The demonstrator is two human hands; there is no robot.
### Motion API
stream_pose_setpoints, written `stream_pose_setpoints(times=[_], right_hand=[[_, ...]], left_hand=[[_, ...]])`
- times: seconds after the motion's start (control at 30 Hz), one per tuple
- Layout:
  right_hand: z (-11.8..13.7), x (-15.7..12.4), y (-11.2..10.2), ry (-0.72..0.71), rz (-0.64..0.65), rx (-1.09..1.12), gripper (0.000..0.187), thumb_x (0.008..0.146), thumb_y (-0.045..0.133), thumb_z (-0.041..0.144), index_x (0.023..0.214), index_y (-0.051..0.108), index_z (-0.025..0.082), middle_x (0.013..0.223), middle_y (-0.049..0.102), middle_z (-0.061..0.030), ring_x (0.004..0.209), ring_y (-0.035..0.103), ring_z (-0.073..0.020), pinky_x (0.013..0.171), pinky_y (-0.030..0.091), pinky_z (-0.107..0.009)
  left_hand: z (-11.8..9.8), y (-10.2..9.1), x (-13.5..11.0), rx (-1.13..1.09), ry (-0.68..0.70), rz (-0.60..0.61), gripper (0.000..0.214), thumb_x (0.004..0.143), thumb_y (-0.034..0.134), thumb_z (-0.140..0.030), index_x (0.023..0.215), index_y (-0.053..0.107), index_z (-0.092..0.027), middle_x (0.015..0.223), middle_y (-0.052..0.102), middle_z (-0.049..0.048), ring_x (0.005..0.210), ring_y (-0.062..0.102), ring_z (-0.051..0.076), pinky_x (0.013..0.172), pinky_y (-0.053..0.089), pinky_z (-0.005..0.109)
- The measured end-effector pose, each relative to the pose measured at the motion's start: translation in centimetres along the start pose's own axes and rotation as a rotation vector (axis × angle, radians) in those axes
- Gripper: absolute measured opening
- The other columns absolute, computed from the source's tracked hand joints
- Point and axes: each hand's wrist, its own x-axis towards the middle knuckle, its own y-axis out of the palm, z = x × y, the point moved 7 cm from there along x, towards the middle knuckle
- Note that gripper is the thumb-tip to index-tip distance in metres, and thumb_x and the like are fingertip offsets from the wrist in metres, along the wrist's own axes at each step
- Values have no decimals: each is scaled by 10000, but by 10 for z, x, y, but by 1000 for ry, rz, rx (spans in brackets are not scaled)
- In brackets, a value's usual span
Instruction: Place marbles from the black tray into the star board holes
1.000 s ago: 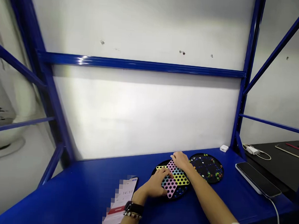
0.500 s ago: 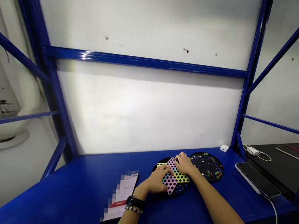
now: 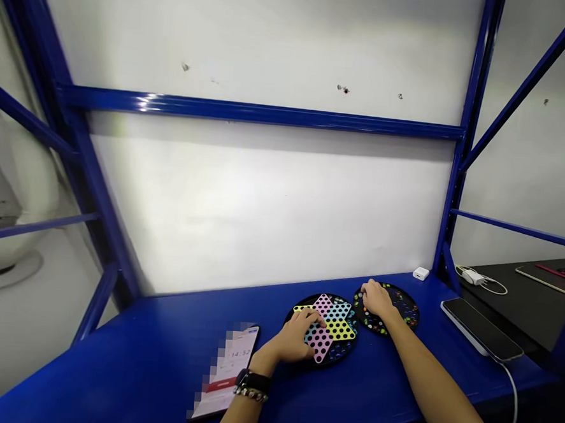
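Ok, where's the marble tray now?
Head view, right of centre on the blue shelf: the marble tray sits between the star board and the phone to its right, under the right hand.

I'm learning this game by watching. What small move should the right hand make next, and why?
Probably pinch one coloured piece from the round black tray and carry it to the star board. The right hand lies on that tray among the pieces, while the left hand rests on the board.
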Motion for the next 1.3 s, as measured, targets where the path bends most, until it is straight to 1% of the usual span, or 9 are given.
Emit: stream_pose_setpoints(times=[0.17, 0.27, 0.53, 0.67, 0.77, 0.93, 1.03, 1.13, 1.3], right_hand=[[14, 0, 3, -43, 28, 63, 308, 900, 505, 131, 1152, 680, 160, 1202, 621, -140, 1075, 600, -251, 830, 421, -304], [16, -3, 3, -88, 57, 129, 274, 861, 556, 145, 1094, 697, 174, 1156, 639, -108, 1037, 619, -222, 828, 439, -279], [13, -3, 2, -113, 58, 281, 258, 821, 592, 155, 1019, 755, 177, 1167, 693, -117, 1150, 613, -252, 922, 457, -285], [15, -2, 3, -99, 92, 352, 193, 867, 587, 212, 917, 770, 176, 961, 756, -85, 948, 684, -212, 782, 480, -251], [15, -3, 2, -76, 100, 376, 171, 887, 605, 242, 874, 760, 172, 881, 756, -75, 821, 685, -184, 689, 459, -242], [26, -8, -5, -11, 15, 371, 185, 906, 623, 342, 888, 725, 190, 936, 737, -67, 888, 651, -195, 719, 435, -263], [49, -12, -8, -72, -56, 340, 241, 945, 568, 380, 978, 735, 210, 1036, 708, -64, 964, 633, -192, 791, 441, -271], [68, -14, -4, -144, -34, 226, 254, 949, 568, 371, 1043, 769, 248, 1119, 675, -65, 1061, 606, -213, 861, 439, -289], [69, -17, -7, -115, -25, 77, 308, 970, 532, 399, 986, 797, 242, 1143, 658, -92, 1075, 573, -248, 926, 418, -344]], left_hand=[[1, 1, 0, -7, -3, -6, 588, 601, 680, -171, 1174, 611, -278, 1438, 508, 58, 1383, 417, 329, 1177, 355, 471], [3, 2, 2, 2, -2, -10, 598, 586, 689, -168, 1167, 610, -285, 1441, 505, 51, 1385, 417, 331, 1179, 354, 470], [4, 3, 2, -4, 2, -18, 591, 585, 681, -159, 1161, 615, -278, 1435, 509, 52, 1396, 404, 334, 1190, 339, 460], [5, 3, 3, -8, 11, -25, 590, 577, 668, -156, 1150, 616, -288, 1439, 511, 43, 1405, 398, 327, 1193, 336, 466], [4, 3, 3, -9, 14, -27, 593, 574, 661, -156, 1153, 618, -280, 1437, 514, 54, 1403, 402, 327, 1192, 339, 467], [4, 3, 3, 3, 5, -22, 596, 567, 657, -159, 1150, 614, -276, 1438, 515, 54, 1397, 407, 332, 1185, 349, 466], [3, 3, 3, 10, 1, -17, 605, 566, 659, -164, 1158, 612, -277, 1447, 512, 55, 1392, 410, 341, 1181, 352, 481], [1, 2, 2, 5, -4, -11, 608, 571, 654, -159, 1170, 619, -255, 1447, 507, 79, 1398, 404, 340, 1196, 332, 473], [0, 2, 2, 6, -17, -3, 633, 561, 646, -153, 1186, 614, -252, 1446, 501, 75, 1380, 416, 331, 1186, 348, 460]])
